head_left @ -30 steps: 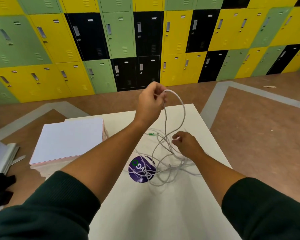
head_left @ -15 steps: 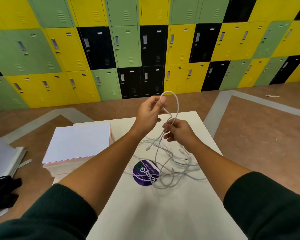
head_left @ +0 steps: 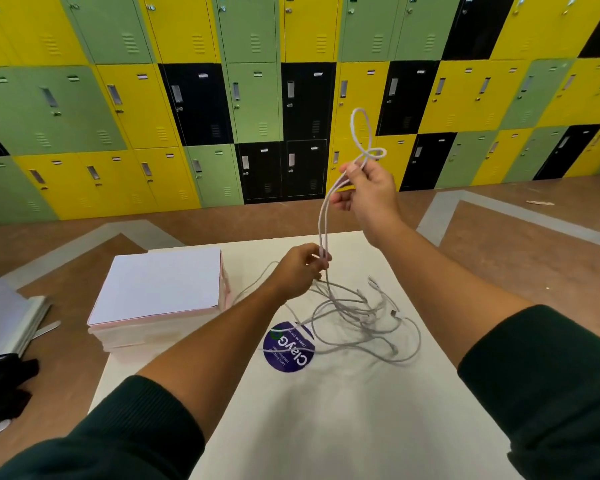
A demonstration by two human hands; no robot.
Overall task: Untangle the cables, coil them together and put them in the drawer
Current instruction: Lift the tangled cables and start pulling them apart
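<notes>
Nearest the camera, two dark green sleeves [head_left: 118, 438] are pushed up the forearms, which reach out over a white desk [head_left: 326, 427]. A round purple sticker [head_left: 288, 355] lies on the desk, and a loose tangle of thin grey cables [head_left: 357, 317] rests partly over it and spreads to its right, several plug ends showing among the strands. Just above the tangle, the left grip [head_left: 298, 271] pinches two parallel strands between thumb and fingertips. To the left, a stack of white sheets [head_left: 160, 289] sits on the desk's edge. The two strands rise from the left grip to the right grip [head_left: 371, 192], held higher and farther out, its fingers curled round the cable. Above it the cable forms a tall loop [head_left: 359, 129] and a smaller one beside it. Beyond lie brown floor [head_left: 516, 244] and a wall of yellow, green and black lockers [head_left: 187, 98].
</notes>
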